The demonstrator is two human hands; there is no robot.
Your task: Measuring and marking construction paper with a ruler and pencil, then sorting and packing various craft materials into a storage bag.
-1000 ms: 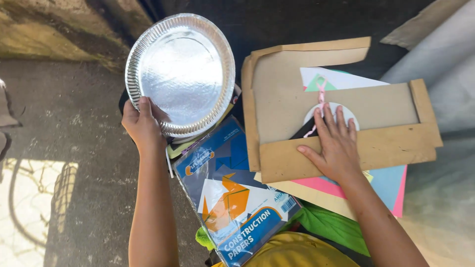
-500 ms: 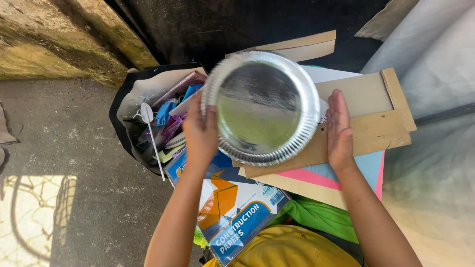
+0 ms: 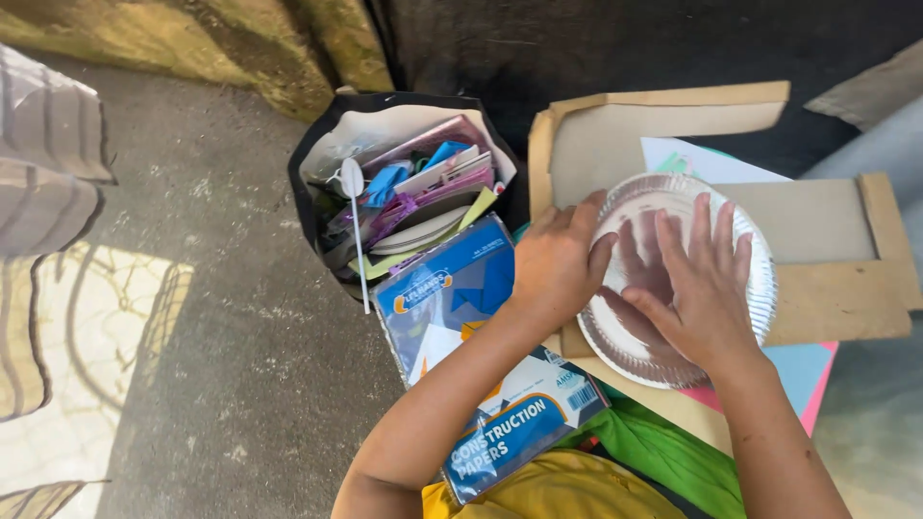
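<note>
A round silver foil plate (image 3: 760, 288) lies on a brown cardboard piece (image 3: 817, 231). My left hand (image 3: 558, 264) grips the plate's left rim. My right hand (image 3: 702, 284) lies flat on the plate's middle, fingers spread, pressing down on it. Both forearms reach up from the bottom of the view.
A black bag (image 3: 317, 159) full of craft supplies and a white plastic spoon (image 3: 354, 216) stands left of the cardboard. A blue pack of coloured paper (image 3: 461, 317) lies below it. Pink and blue sheets (image 3: 808, 370) and green cloth (image 3: 663, 447) lie under the cardboard. Concrete floor spreads left.
The plate has come from my raised left hand at the left, across in both hands, down onto the cardboard. My right hand now rests flat on it.
</note>
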